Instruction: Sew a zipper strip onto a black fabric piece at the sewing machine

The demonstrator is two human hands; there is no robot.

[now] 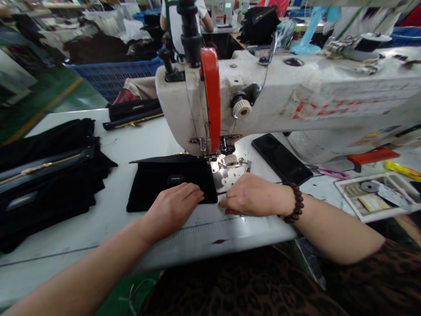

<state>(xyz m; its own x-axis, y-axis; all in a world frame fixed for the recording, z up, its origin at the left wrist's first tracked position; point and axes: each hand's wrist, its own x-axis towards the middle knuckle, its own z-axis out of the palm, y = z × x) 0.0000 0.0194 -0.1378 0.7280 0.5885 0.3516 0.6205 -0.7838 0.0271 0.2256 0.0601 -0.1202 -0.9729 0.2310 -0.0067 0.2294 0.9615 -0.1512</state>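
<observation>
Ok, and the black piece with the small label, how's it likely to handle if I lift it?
The black piece looks like soft cloth lying flat, so it would probably sag if lifted by one corner. Its straight top band may be somewhat stiffer. With its upper right corner at the presser foot, it could snag there rather than come away freely.

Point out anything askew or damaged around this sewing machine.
The red lettering on the sewing machine looks smudged and partly worn away. At far left, the black stack lies unevenly, its edges jutting out.
</observation>
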